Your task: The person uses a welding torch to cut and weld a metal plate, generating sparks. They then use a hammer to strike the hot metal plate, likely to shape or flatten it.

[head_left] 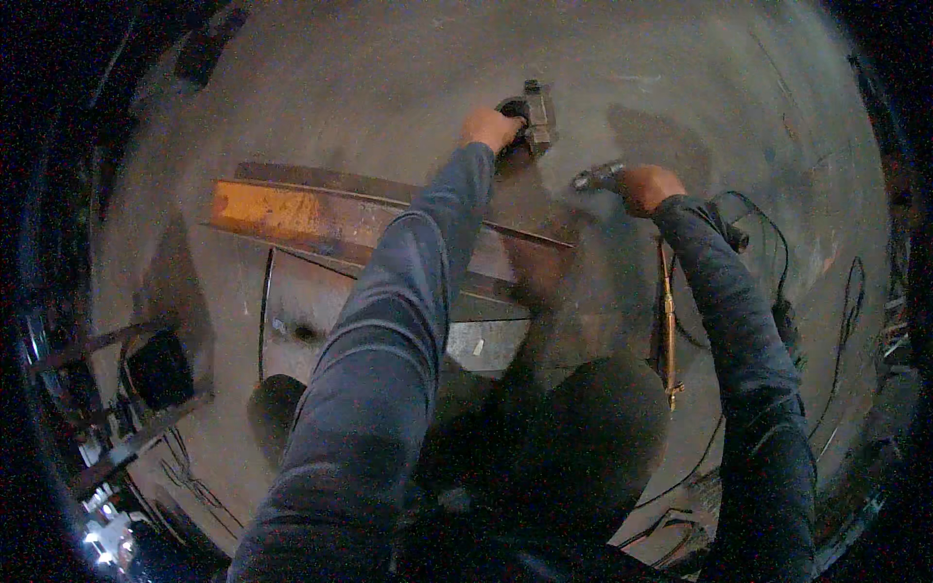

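Note:
Straight ahead on the floor, my left hand (491,130) is closed on a dark metal block-shaped piece (539,121), with a rounded black part by the fingers. I cannot make out its exact kind. My right hand (649,188) grips a corded power tool (600,178) whose silver metal head points left, toward the left hand's piece but apart from it. The tool's dark rear end shows beyond the right wrist. Below my left hand and partly hidden by that forearm lies a steel beam (311,212), rusty, with an orange-painted left end.
A brass-coloured gas torch (669,330) lies beside my right forearm. Black cable (782,253) loops over the floor at right. A grey metal plate (486,342) lies near the beam. A dark metal frame (117,389) stands at left. My knees (612,418) are close below.

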A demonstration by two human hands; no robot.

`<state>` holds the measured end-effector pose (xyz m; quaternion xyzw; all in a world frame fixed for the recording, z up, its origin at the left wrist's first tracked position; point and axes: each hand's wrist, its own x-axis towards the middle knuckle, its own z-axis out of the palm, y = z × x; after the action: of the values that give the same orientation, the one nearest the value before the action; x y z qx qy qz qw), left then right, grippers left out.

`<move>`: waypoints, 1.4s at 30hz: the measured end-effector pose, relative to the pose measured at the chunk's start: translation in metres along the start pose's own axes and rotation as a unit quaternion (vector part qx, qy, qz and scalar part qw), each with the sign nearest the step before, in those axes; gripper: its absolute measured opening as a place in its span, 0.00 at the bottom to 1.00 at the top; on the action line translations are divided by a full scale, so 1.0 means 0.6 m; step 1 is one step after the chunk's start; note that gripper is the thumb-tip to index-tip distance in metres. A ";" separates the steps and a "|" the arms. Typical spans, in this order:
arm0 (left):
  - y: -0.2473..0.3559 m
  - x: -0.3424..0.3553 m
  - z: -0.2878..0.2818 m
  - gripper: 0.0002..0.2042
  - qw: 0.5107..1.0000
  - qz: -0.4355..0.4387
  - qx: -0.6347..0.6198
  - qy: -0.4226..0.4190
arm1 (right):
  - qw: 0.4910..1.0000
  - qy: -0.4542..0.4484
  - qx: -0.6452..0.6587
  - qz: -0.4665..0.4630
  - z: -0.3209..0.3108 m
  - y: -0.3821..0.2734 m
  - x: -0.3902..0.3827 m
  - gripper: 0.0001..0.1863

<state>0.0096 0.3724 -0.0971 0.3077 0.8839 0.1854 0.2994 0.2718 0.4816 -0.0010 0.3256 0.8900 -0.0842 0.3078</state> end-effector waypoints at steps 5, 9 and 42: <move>-0.073 0.060 -0.001 0.22 0.996 0.050 0.072 -0.024 | 0.993 0.089 0.004 -0.079 0.066 0.029 0.054 0.17; -0.132 0.036 -0.063 0.23 0.995 0.047 0.020 -0.083 | 0.981 0.063 -0.030 -0.179 0.042 0.028 0.077 0.17; -0.743 -0.770 -0.077 0.23 0.926 -0.348 -0.030 0.143 | 0.944 0.068 0.321 -0.019 0.103 0.037 -0.089 0.23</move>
<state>0.0787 -0.2677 -0.0990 -0.0578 0.9630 0.1382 0.2240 0.3483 0.4490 -0.0170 0.3950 0.8407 -0.3490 0.1239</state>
